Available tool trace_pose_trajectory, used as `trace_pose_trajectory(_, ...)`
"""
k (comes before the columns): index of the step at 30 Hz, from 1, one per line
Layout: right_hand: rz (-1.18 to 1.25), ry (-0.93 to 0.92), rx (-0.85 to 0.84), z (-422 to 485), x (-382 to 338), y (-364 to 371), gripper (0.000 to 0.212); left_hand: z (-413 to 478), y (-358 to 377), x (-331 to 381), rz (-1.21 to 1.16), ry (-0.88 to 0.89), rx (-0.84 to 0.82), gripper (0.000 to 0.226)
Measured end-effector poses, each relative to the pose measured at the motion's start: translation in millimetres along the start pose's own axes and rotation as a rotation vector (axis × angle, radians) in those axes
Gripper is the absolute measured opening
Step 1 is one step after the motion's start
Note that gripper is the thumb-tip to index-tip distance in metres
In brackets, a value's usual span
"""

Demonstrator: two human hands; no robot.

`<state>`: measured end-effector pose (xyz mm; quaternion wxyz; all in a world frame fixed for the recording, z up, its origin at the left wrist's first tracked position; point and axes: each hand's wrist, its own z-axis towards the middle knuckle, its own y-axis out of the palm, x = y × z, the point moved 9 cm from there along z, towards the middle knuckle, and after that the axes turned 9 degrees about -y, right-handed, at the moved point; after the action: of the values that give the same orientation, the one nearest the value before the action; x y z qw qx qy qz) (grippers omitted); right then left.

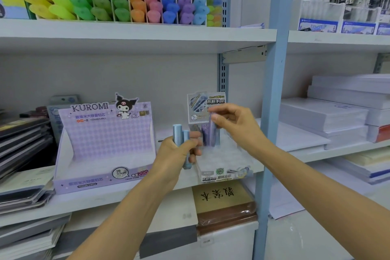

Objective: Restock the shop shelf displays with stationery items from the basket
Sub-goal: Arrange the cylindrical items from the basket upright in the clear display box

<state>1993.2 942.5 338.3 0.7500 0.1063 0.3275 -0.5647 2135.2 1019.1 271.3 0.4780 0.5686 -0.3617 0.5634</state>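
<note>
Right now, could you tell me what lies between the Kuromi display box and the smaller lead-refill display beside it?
In the head view, the left hand occupies the gap between the Kuromi display box and the smaller lead-refill display, gripping blue tubes.

Bright, even light (edges warped)
</note>
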Motion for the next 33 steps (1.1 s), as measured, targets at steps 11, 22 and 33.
trace_pose_trajectory(11, -0.33, 0.059, 0.023, -5.1, 47.1, -4.3, 0.019, -2.2, -0.7, -11.1, -0.069, -0.06, -0.165, 0.023)
trace_pose_trajectory(22, -0.448, 0.023, -0.132, 2.0, 49.4, 11.2, 0.01, 3.0, -3.1, -16.8, 0.01, -0.043, -0.195, 0.02)
trace_pose_trajectory(33, 0.098, 0.075, -0.293, -7.8, 18.4, 37.2, 0.028, -0.3, 0.3, -16.9, 0.025, -0.034, -0.229, 0.018)
